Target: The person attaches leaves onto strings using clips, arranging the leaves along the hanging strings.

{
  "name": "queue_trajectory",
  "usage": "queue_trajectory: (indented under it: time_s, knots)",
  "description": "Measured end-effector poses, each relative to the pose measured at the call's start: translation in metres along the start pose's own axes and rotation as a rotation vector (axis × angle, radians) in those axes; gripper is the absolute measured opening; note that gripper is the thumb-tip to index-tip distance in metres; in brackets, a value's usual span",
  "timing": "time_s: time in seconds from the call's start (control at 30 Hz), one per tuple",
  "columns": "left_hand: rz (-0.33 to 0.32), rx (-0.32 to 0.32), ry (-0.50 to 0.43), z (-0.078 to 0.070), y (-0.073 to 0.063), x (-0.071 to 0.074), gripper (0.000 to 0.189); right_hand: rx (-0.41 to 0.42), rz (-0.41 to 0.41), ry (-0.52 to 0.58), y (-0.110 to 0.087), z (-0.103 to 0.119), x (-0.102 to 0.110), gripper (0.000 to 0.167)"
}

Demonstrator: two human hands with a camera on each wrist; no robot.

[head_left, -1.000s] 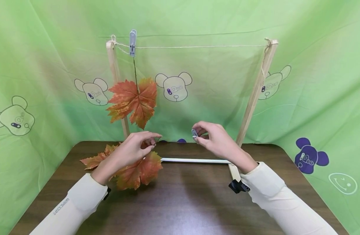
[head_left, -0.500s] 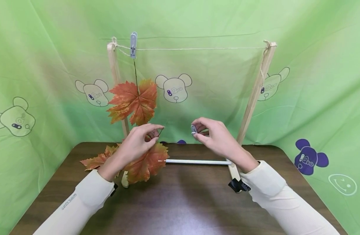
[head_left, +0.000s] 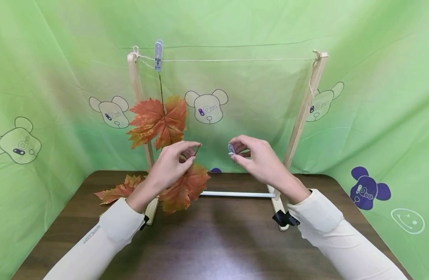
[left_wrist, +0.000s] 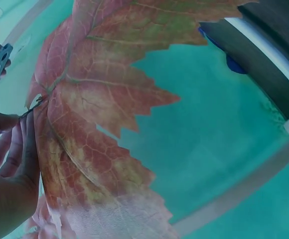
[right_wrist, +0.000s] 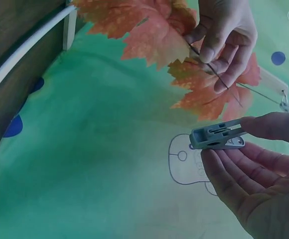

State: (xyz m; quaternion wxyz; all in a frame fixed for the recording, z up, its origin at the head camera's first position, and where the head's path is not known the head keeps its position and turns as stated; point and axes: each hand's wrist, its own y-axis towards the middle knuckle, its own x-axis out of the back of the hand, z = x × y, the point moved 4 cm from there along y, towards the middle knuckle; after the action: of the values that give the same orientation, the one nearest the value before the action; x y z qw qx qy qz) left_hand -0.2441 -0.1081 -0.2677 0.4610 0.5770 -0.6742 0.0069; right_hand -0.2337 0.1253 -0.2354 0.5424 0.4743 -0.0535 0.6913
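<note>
My left hand [head_left: 174, 162] pinches the thin dark stem of an orange-red artificial maple leaf [head_left: 187, 186], which hangs below the fingers; the stem's free end sticks out past the fingertips in the right wrist view. Between thumb and fingers of my right hand [head_left: 260, 160] is a grey clothespin [right_wrist: 218, 135], apart from the stem. Another maple leaf [head_left: 161, 121] hangs by its stem from a second clothespin [head_left: 158, 55] on the string [head_left: 235, 60]. Both hands are below the string. A further leaf [head_left: 121, 189] lies on the table behind my left forearm.
Two wooden posts [head_left: 298, 124] hold the string between their tops. A white bar [head_left: 239, 194] joins their feet low above the brown table [head_left: 214, 241]. Green cloth [head_left: 256, 23] with printed bear heads surrounds the table at the back and sides.
My left hand has risen and moved right with the maple leaf, nearer to the right hand. The right hand has risen slightly, still holding the clothespin.
</note>
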Motion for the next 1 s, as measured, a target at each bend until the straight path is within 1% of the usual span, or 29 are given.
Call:
queue_trajectory:
  time_s: [0.33, 0.63, 0.8, 1.0]
  knots:
    - [-0.038, -0.016, -0.053, -0.012, 0.014, -0.006, 0.030, -0.013, -0.030, 0.013, 0.006, 0.005, 0.012, 0.025]
    - [-0.124, 0.005, -0.097, -0.023, 0.031, -0.007, 0.027, 0.030, -0.088, 0.016, 0.014, 0.015, 0.025, 0.024]
    - [-0.186, 0.000, -0.144, -0.029, 0.042, -0.008, 0.025, 0.024, -0.111, 0.031, 0.017, 0.021, 0.033, 0.024]
    - [-0.219, 0.013, -0.210, -0.036, 0.055, -0.013, 0.025, 0.018, -0.152, 0.048, 0.021, 0.029, 0.047, 0.025]
